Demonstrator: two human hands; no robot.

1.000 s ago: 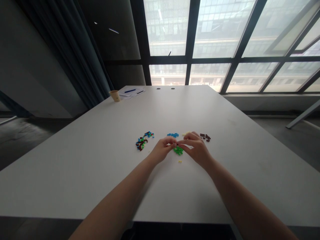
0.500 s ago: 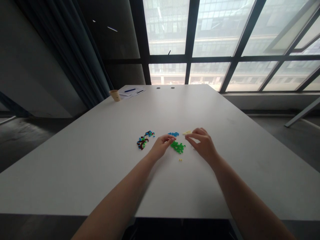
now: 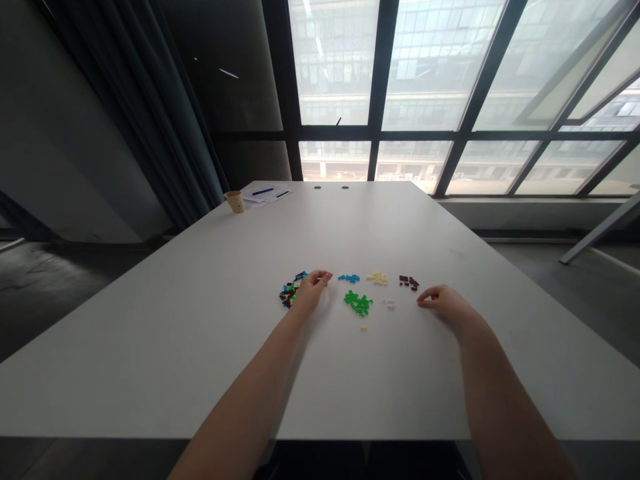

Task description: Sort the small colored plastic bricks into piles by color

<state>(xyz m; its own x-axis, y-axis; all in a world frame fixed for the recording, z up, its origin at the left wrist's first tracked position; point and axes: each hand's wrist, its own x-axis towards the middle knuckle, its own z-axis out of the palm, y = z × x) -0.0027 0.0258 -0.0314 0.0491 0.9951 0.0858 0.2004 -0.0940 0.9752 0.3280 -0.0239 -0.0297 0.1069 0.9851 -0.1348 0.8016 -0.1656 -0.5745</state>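
My left hand hovers over the right side of a mixed pile of small building bricks, partly hiding it. Its fingertips are pinched together; whatever they hold is too small to make out. My right hand is at the right, thumb and fingers closed in a pinch, just beside a group of dark brown bricks. Between the hands lie blue bricks, cream bricks, a larger heap of green bricks, a few white pieces and small yellow pieces.
All of this lies on a long white table. At its far left stand a paper cup and papers with pens on them. Windows rise beyond the far end, and a dark curtain hangs at the left.
My right hand has moved right, from the cream bricks to beside the brown ones, uncovering both groups and the white pieces. My left hand has shifted left from the green heap to the mixed pile.
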